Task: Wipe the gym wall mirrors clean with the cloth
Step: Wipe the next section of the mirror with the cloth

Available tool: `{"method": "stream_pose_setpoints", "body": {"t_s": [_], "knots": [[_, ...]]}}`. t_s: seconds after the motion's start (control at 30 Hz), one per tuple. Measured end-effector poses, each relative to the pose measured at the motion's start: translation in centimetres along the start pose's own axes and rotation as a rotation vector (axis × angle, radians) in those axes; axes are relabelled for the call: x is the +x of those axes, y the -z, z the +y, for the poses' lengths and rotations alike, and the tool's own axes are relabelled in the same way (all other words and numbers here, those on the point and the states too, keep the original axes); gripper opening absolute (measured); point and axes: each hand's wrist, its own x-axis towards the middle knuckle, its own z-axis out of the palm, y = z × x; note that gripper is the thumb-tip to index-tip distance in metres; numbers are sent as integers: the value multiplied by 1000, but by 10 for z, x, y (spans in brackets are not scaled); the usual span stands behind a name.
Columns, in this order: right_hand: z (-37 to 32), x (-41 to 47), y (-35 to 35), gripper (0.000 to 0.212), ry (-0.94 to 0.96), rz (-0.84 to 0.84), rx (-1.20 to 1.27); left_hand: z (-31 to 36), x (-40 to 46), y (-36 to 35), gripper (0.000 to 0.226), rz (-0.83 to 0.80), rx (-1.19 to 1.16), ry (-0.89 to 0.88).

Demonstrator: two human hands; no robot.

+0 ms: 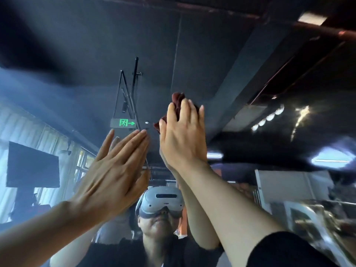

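Wiping is underway: the right hand (183, 135) presses the dark red cloth (176, 105) high on the mirror (57, 105), fingers straight. The left hand (113, 166) braces flat, fingers together. Next probably calls for sweeping sideways.

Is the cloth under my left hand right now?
No, the dark red cloth is pressed against the mirror under the right hand, while the left hand lies flat and bare on the glass.

Bare forearms; black short sleeve (289, 249) on right arm; grey-white headset (161, 201) on reflected head.
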Motion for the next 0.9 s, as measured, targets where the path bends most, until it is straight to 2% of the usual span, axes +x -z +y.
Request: {"method": "stream_pose_setpoints", "body": {"t_s": [0.13, 0.27, 0.47, 0.6, 0.73, 0.9], "knots": [[-5, -17, 4, 49, 107, -10, 69, 13, 4, -2, 67, -4, -57, 27], [49, -36, 17, 48, 169, -40, 121, 46, 11, -11, 67, -33, -43, -30], [181, -60, 35, 45, -129, -7, 11, 102, 31, -29, 66, -11, -47, -85], [241, -79, 47, 50, -237, -14, -4, 123, 38, -36, 64, 18, -30, -99], [242, -84, 44, 48, -266, -14, -39, 124, 36, -35, 63, 30, -33, -78], [194, -94, 42, 44, -252, 19, -24, 110, 19, -29, 63, 1, -42, -60]]}}
